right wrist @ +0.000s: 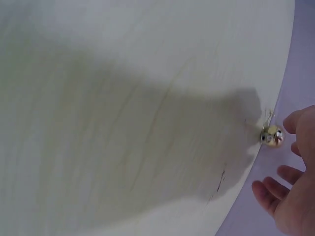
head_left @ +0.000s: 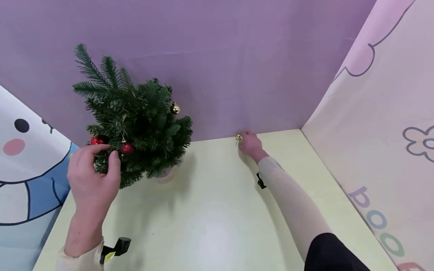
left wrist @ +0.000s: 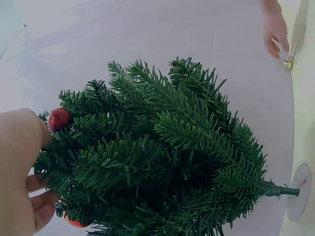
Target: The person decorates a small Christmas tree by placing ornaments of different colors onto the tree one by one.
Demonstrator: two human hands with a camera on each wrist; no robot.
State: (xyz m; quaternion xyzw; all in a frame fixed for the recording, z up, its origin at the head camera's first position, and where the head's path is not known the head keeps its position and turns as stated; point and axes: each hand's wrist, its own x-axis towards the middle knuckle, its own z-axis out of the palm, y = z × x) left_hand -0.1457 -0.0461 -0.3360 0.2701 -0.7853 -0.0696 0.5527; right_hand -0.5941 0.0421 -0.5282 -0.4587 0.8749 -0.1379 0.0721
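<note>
A small green artificial Christmas tree [head_left: 145, 124] stands at the left of the table. A glittery red bauble [head_left: 127, 148] and another red bauble [head_left: 97, 140] hang on its left side; a gold bauble [head_left: 175, 108] hangs at the upper right. My left hand [head_left: 92, 177] is raised beside the red baubles, thumb and forefinger apart; in the left wrist view, foliage partly hides its fingertips. At the table's back edge, my right hand [head_left: 251, 145] reaches beside a loose gold bauble [right wrist: 272, 136]. The right wrist view shows its fingers spread, thumb near the bauble, apparently not gripping it.
A purple backdrop [head_left: 217, 67] rises behind the pale table [head_left: 210, 210]. Printed panels close in both sides, the left panel [head_left: 27, 150] near my left hand and the right panel [head_left: 383, 124] beyond my right arm. The tree's round base [left wrist: 299, 191] rests on the table.
</note>
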